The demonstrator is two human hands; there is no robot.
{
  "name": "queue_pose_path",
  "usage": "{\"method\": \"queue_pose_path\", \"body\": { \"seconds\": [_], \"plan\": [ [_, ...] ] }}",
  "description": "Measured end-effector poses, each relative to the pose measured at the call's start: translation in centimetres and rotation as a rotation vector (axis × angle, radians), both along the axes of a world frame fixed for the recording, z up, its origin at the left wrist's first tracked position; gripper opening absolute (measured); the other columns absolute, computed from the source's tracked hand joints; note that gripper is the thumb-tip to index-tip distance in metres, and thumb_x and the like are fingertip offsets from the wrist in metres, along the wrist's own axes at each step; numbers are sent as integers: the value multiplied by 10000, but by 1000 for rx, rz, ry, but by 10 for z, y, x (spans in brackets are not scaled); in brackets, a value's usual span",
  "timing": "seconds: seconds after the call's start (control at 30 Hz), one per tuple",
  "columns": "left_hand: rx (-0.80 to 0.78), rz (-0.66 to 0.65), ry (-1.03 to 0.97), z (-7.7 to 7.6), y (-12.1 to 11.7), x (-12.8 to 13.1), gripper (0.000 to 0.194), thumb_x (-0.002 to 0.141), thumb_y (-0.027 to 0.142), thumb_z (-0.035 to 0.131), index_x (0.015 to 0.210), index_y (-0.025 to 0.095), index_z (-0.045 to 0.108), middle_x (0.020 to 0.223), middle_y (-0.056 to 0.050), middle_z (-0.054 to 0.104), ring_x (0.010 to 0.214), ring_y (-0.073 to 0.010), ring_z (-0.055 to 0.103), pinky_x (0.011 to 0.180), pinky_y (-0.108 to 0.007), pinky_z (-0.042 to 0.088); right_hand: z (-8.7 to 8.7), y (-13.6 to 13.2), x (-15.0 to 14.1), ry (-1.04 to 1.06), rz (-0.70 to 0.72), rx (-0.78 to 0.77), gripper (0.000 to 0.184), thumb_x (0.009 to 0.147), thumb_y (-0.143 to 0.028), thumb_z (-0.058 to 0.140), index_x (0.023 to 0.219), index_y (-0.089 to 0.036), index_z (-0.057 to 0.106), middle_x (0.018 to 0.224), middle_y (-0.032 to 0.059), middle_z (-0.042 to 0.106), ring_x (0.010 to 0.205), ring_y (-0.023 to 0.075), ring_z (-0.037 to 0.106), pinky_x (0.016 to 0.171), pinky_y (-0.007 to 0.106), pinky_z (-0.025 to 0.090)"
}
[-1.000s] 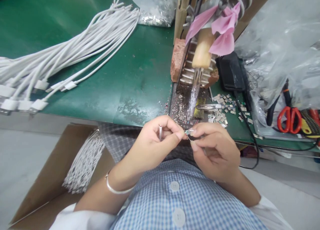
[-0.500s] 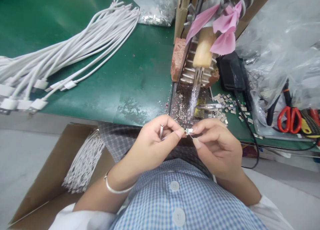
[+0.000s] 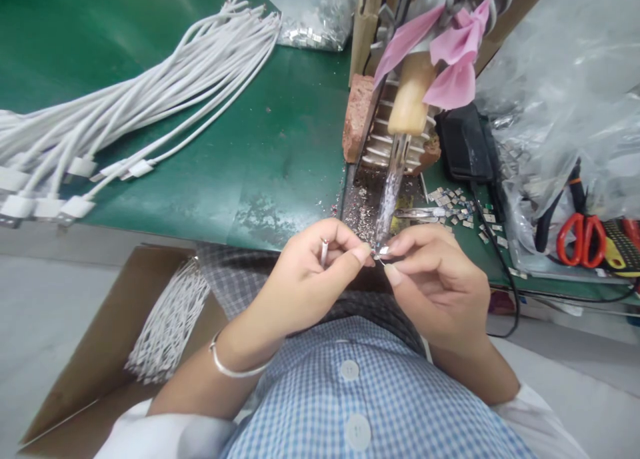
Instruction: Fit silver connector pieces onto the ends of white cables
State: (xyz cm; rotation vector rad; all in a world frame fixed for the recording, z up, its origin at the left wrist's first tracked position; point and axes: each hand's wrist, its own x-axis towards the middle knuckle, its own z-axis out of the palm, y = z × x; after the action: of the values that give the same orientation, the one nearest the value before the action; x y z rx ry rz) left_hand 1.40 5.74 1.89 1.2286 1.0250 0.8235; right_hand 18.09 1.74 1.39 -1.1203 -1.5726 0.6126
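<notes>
My left hand (image 3: 317, 279) is closed, thumb and forefinger pinched at one end of a small connector board (image 3: 384, 250). A short white cable end (image 3: 325, 251) pokes up between its curled fingers. Facing it, my right hand (image 3: 440, 286) is also closed, its fingertips at the board's other side and on a thin wire (image 3: 383, 264). The soldering iron (image 3: 387, 209), clamped with its wooden handle up, points its tip down at the board. Whether tip and board touch is hard to tell; fingers hide part of the board.
White USB cables (image 3: 150, 92) lie bundled on the green table (image 3: 280, 146) at left. Loose connector boards (image 3: 460, 206) lie beside the iron, near tweezers (image 3: 420, 212). Red-handled scissors (image 3: 583, 239) rest at right. A cardboard box (image 3: 95, 352) holding more cables stands below left.
Both hands have moved slightly up, bringing the small connector board up to the iron's tip. The grip of both hands looks the same.
</notes>
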Motion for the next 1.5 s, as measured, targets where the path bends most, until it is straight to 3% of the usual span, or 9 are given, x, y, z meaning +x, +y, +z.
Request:
{"method": "queue_pose_path", "body": {
  "seconds": [0.6,1.17,1.3,1.5],
  "plan": [
    [20,24,41,4,-1,-1,128,829,257,657,724,190,628,611,-4,614,575,-138,545,466,-224,377,4,-1,-1,28,6,-18,197,794,-19,624,795,-216,622,909,11,635,859,153,635,763,329,567],
    [25,-3,28,-2,-6,-3,134,878,266,635,770,189,612,684,-17,637,649,-153,584,520,-244,408,0,-2,0,16,25,-17,197,794,-13,630,810,-209,629,908,10,630,860,140,625,767,308,556],
    [112,-79,45,-4,-11,-7,125,931,275,620,845,184,625,745,-13,642,648,-132,558,534,-245,404,-2,-4,3,23,34,-37,196,802,-18,619,823,-213,626,897,10,632,848,144,627,752,311,558],
    [355,-156,160,-3,-19,-11,110,929,131,595,830,168,626,689,34,599,594,-84,508,556,-207,410,-9,-9,12,-65,81,-2,174,826,-50,611,885,-213,599,898,22,654,827,153,658,726,313,580]
  ]
}}
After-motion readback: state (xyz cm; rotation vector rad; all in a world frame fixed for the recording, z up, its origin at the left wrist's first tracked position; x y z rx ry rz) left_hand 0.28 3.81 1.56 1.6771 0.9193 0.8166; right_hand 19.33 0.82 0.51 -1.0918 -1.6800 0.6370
